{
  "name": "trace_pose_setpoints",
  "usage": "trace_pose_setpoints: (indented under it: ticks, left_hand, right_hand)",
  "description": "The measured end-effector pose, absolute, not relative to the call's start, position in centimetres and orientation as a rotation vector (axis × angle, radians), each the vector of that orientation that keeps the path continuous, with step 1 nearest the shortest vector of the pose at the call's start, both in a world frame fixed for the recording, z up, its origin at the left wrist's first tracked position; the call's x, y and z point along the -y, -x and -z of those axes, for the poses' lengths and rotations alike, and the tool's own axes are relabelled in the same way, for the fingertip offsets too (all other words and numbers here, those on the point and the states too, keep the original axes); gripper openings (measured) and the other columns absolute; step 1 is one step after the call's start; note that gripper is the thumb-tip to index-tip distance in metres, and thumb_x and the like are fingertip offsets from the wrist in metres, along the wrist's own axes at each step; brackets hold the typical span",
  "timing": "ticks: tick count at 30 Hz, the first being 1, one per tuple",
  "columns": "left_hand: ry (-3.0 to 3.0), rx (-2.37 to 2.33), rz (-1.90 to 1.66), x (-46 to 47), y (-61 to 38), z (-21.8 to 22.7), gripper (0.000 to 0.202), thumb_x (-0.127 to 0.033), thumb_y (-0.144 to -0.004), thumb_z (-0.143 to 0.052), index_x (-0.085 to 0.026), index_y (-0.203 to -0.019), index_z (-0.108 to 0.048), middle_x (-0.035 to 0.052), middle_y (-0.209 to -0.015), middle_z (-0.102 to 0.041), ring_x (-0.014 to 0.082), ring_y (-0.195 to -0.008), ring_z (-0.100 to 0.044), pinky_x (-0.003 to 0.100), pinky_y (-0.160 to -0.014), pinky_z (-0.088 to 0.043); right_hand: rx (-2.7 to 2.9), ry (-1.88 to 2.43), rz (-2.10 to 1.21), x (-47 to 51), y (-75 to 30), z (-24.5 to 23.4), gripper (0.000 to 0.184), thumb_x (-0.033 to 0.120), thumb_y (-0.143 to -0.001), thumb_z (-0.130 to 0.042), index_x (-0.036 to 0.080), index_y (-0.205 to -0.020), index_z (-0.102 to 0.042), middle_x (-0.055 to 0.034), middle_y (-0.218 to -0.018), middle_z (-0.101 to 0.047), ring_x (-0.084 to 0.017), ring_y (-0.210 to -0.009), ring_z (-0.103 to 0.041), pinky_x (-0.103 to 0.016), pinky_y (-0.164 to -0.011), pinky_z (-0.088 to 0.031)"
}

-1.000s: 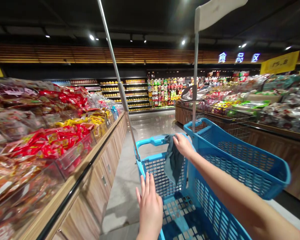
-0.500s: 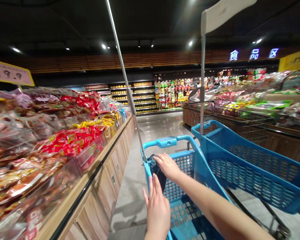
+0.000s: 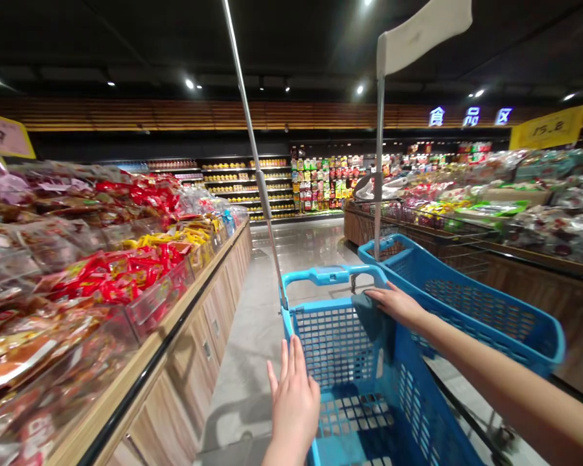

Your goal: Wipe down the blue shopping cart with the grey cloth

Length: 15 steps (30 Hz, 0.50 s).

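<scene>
My right hand (image 3: 397, 304) presses a grey-blue cloth (image 3: 369, 315) against the far right corner of a blue plastic shopping cart basket (image 3: 340, 362), its fingers closed over the cloth. My left hand (image 3: 294, 401) hovers flat with its fingers stretched out at the basket's near left edge, holding nothing. The cart's light-blue handle (image 3: 333, 276) curves just beyond the cloth. A thin metal pole (image 3: 257, 168) rises from the cart's left corner.
A second blue cart (image 3: 471, 304) with a pole and white flag (image 3: 422, 29) stands to the right. A wooden display counter (image 3: 194, 323) of packaged snacks (image 3: 116, 272) lines the left. More snack bins (image 3: 539, 220) line the right. A shiny aisle floor (image 3: 301, 243) leads to back shelves.
My right hand has slid the cloth from the basket's far left corner to its far right corner. My left hand has stayed by the near edge.
</scene>
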<state>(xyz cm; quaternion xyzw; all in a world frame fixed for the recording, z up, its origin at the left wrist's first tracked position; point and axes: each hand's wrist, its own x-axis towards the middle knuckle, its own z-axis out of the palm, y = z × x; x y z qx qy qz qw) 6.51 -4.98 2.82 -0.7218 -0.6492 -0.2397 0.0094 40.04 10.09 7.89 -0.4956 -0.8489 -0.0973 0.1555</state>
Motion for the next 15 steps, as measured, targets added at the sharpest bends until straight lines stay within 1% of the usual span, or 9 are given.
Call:
trace_pose_setpoints:
  ticks: [4, 5, 7, 9, 11, 13, 15]
  left_hand:
    - [2.264, 1.788, 0.679, 2.9, -7.1, -5.0, 0.077, -0.013, -0.078, -0.044, -0.011, -0.152, -0.022, 0.011, -0.16, -0.015, 0.026, -0.148, -0.009, 0.056, -0.119, -0.011]
    - [2.275, 1.717, 0.671, 1.8, -7.3, -6.0, 0.074, -0.015, -0.08, -0.044, -0.01, -0.151, -0.024, 0.0124, -0.16, -0.015, 0.0267, -0.148, -0.01, 0.056, -0.118, -0.012]
    - [2.315, 1.597, 0.647, -1.0, -8.1, -8.2, 0.068, -0.02, -0.085, -0.043, -0.008, -0.15, -0.027, 0.0138, -0.159, -0.019, 0.0257, -0.148, -0.012, 0.053, -0.119, -0.013]
    - [2.376, 1.475, 0.607, -4.2, -8.7, -10.1, 0.066, -0.025, -0.087, -0.043, -0.009, -0.15, -0.028, 0.0131, -0.158, -0.024, 0.024, -0.148, -0.015, 0.05, -0.12, -0.012]
    - [2.348, 1.455, 0.582, -7.1, -9.0, -10.9, 0.068, -0.03, -0.089, -0.045, -0.011, -0.151, -0.026, 0.0126, -0.159, -0.019, 0.0253, -0.148, -0.012, 0.052, -0.119, -0.011]
    - [2.319, 1.472, 0.535, -9.2, -8.6, -10.6, 0.068, -0.036, -0.091, -0.044, -0.014, -0.152, -0.024, 0.0119, -0.16, -0.015, 0.0256, -0.148, -0.01, 0.054, -0.118, -0.009]
    - [2.308, 1.492, 0.489, -10.4, -7.9, -9.7, 0.066, -0.041, -0.093, -0.042, -0.015, -0.151, -0.026, 0.0123, -0.16, -0.015, 0.0254, -0.148, -0.01, 0.053, -0.118, -0.009]
  right_hand:
    - [2.299, 1.467, 0.193, -9.1, -39.9, -7.9, 0.05, 0.008, -0.081, -0.048, 0.025, -0.126, -0.06, -0.0063, -0.127, -0.064, -0.021, -0.119, -0.059, -0.049, -0.117, -0.02]
    - [2.262, 1.46, 0.187, -8.9, -39.5, -7.9, 0.048, 0.009, -0.081, -0.048, 0.025, -0.124, -0.062, -0.0062, -0.127, -0.065, -0.021, -0.118, -0.059, -0.049, -0.117, -0.02]
    - [2.214, 1.436, 0.168, -8.7, -38.8, -7.7, 0.044, 0.009, -0.082, -0.048, 0.024, -0.121, -0.063, -0.0057, -0.125, -0.066, -0.021, -0.115, -0.061, -0.049, -0.117, -0.02]
    - [2.184, 1.425, 0.14, -8.7, -38.1, -7.7, 0.041, 0.009, -0.083, -0.048, 0.024, -0.117, -0.064, -0.0045, -0.12, -0.068, -0.019, -0.111, -0.062, -0.047, -0.117, -0.021]
    - [2.147, 1.43, 0.12, -9.0, -37.6, -7.7, 0.038, 0.008, -0.082, -0.048, 0.025, -0.112, -0.065, -0.0034, -0.115, -0.07, -0.018, -0.108, -0.063, -0.045, -0.117, -0.022]
    - [2.105, 1.408, 0.102, -9.4, -37.1, -7.6, 0.037, 0.008, -0.082, -0.047, 0.025, -0.109, -0.065, -0.0028, -0.112, -0.07, -0.018, -0.107, -0.063, -0.045, -0.116, -0.022]
    - [2.045, 1.348, 0.053, -9.8, -36.4, -7.2, 0.036, 0.009, -0.082, -0.045, 0.025, -0.109, -0.064, -0.0026, -0.112, -0.07, -0.018, -0.109, -0.062, -0.045, -0.116, -0.022]
